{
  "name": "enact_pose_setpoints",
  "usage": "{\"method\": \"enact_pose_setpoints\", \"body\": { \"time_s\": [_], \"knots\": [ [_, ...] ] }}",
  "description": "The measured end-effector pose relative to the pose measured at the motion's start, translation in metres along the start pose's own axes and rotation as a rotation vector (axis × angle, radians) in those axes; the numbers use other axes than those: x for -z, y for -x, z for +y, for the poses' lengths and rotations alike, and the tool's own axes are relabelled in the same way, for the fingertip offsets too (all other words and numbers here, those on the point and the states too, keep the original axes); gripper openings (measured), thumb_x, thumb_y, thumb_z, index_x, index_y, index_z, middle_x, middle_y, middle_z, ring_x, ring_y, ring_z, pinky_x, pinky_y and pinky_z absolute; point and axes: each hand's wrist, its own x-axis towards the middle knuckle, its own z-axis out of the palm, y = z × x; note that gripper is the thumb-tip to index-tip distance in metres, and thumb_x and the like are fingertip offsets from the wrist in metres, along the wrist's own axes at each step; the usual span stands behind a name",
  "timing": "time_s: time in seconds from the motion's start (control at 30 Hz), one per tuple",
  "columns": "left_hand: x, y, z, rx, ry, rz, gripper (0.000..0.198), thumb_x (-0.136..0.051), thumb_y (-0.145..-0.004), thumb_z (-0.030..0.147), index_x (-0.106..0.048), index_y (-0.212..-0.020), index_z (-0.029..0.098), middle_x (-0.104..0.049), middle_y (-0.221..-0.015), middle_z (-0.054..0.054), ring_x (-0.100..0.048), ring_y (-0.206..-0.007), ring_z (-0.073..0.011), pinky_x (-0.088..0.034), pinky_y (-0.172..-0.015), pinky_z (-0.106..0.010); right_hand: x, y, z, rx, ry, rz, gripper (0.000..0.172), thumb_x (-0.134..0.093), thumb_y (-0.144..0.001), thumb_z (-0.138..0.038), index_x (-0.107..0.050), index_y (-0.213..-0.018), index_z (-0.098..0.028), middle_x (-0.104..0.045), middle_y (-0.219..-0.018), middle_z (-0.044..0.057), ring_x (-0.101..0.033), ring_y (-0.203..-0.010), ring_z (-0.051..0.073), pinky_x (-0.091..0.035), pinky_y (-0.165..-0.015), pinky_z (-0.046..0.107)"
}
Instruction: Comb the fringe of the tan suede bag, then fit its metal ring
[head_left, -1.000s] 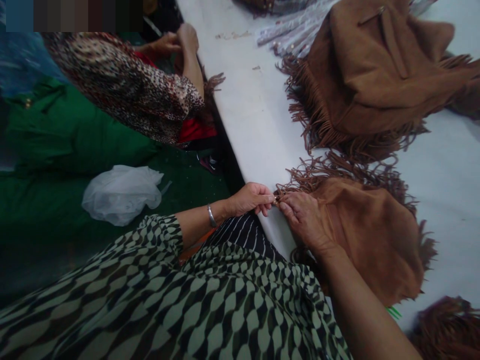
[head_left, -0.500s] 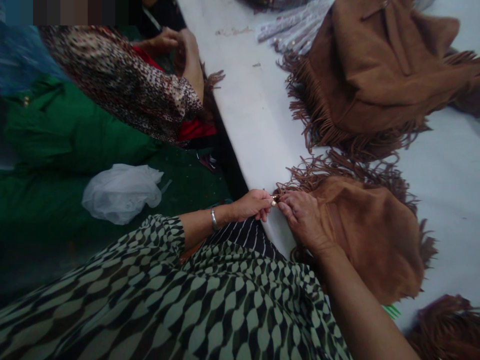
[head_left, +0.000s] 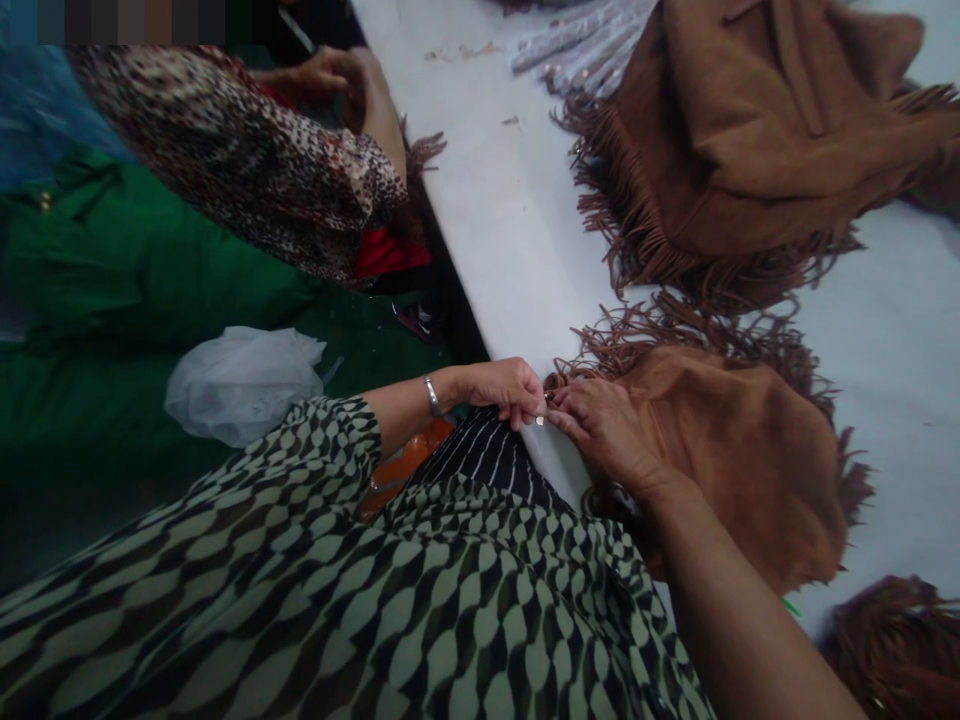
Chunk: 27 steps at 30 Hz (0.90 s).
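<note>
A brown suede bag with long fringe (head_left: 750,460) lies on the white table near its front edge. At its left end, my left hand (head_left: 510,390) is closed in a pinch on a small shiny metal piece (head_left: 539,421). My right hand (head_left: 611,430) rests against the bag, its thumb and fingers pinched on the bag's edge where the fringe gathers. The fingertips of both hands nearly meet. What exactly lies between the right fingertips is too small and covered to make out.
Another fringed brown bag (head_left: 757,150) lies farther back on the white table (head_left: 495,240), beside plastic-wrapped rolls (head_left: 585,45). More brown fringe (head_left: 892,640) shows at lower right. A co-worker's patterned sleeve (head_left: 247,160) is at left. A white plastic bag (head_left: 244,385) sits below the table.
My left hand has turned over and lifted slightly, knuckles now higher, with the metal piece below its fingertips. My right hand stays at the bag's edge, its fingers shifted slightly left.
</note>
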Motion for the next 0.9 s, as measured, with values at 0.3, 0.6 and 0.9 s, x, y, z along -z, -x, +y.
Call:
{"method": "enact_pose_setpoints", "body": {
  "time_s": [0.3, 0.6, 0.9],
  "knots": [
    [-0.003, -0.004, 0.001, -0.021, 0.029, -0.058, 0.015, -0.067, -0.067, 0.022, -0.057, -0.068, 0.01, -0.06, -0.053, 0.0, -0.057, -0.04, -0.009, -0.032, -0.034, -0.013, 0.0, -0.004, 0.003, -0.006, -0.008, -0.056, 0.019, -0.048, -0.09, -0.028, -0.063, -0.083, -0.018, -0.063, -0.092, 0.007, -0.05, -0.09, 0.021, -0.032, -0.076, 0.033],
    [-0.009, 0.001, -0.003, -0.064, -0.007, 0.042, 0.008, -0.055, -0.069, 0.018, -0.051, -0.065, 0.012, -0.052, -0.047, 0.005, -0.045, -0.035, -0.0039, -0.027, -0.034, -0.012, -0.006, -0.004, 0.004, -0.018, -0.002, -0.009, 0.019, -0.045, -0.09, -0.028, -0.061, -0.084, -0.019, -0.063, -0.092, 0.008, -0.05, -0.088, 0.022, -0.033, -0.076, 0.034],
    [-0.007, 0.012, -0.011, -0.054, -0.119, 0.091, 0.004, -0.05, -0.07, 0.018, -0.05, -0.068, 0.015, -0.048, -0.048, 0.006, -0.043, -0.038, -0.0051, -0.027, -0.038, -0.014, -0.007, 0.001, 0.003, -0.095, -0.052, 0.057, 0.022, -0.042, -0.092, -0.029, -0.06, -0.085, -0.019, -0.061, -0.092, 0.008, -0.05, -0.089, 0.022, -0.034, -0.077, 0.034]
  ]
}}
